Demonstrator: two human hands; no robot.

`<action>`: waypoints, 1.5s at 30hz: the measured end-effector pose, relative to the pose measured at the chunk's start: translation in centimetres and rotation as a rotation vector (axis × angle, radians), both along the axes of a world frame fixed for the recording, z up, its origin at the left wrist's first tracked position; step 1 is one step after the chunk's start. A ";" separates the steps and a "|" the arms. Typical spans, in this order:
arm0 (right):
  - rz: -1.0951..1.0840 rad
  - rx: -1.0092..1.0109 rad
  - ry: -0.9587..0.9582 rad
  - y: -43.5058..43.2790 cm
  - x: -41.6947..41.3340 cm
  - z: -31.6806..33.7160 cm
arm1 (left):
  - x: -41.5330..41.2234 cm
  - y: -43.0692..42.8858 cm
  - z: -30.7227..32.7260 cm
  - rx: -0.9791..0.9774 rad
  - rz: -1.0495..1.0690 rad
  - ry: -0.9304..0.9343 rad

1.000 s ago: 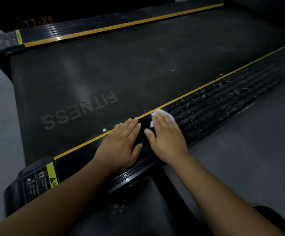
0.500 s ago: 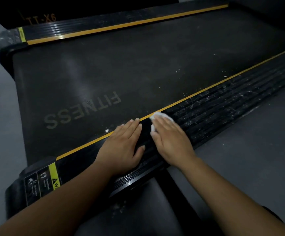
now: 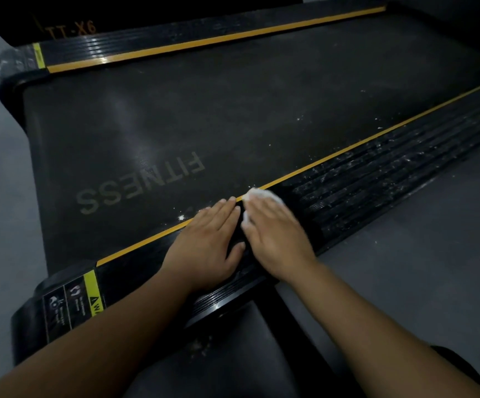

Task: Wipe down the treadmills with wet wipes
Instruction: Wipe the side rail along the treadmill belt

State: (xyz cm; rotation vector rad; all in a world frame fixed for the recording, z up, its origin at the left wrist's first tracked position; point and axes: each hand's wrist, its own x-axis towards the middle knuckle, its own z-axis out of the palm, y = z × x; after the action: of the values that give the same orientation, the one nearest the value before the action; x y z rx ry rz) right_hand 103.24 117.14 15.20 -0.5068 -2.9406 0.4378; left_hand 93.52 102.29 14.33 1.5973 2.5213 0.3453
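Pressing flat with fingers straight, the right hand (image 3: 276,239) pins a white wet wipe (image 3: 257,194) to the treadmill's ribbed side rail (image 3: 376,179), just beside the yellow stripe (image 3: 313,165). The left hand (image 3: 207,248) lies spread and flat on the rail alongside. White flecks fill the grooves ahead; the wipe may shred on the ribs and leave more lint.

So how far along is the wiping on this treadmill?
Done: the rail stretch near the left hand looks dark and clean. In hand: the right hand presses a white wipe onto the rail by the yellow stripe. Left: the rail beyond is speckled white, and crumbs dot the belt.
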 end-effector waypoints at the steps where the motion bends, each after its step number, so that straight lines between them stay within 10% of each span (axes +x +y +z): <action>1: 0.067 -0.008 -0.030 -0.5 0.7 -0.1 | 0.0 0.0 0.0 0.000 0.002 -0.002; 45: -0.068 -0.042 0.176 -0.6 10.1 -2.3 | 1.4 -0.1 0.5 -0.037 -0.101 -0.008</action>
State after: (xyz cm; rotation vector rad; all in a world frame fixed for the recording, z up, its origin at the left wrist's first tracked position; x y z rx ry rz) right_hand 113.32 116.55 12.87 -0.5417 -2.7429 0.5095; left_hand 94.96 102.17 14.83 1.6989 2.4154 0.2911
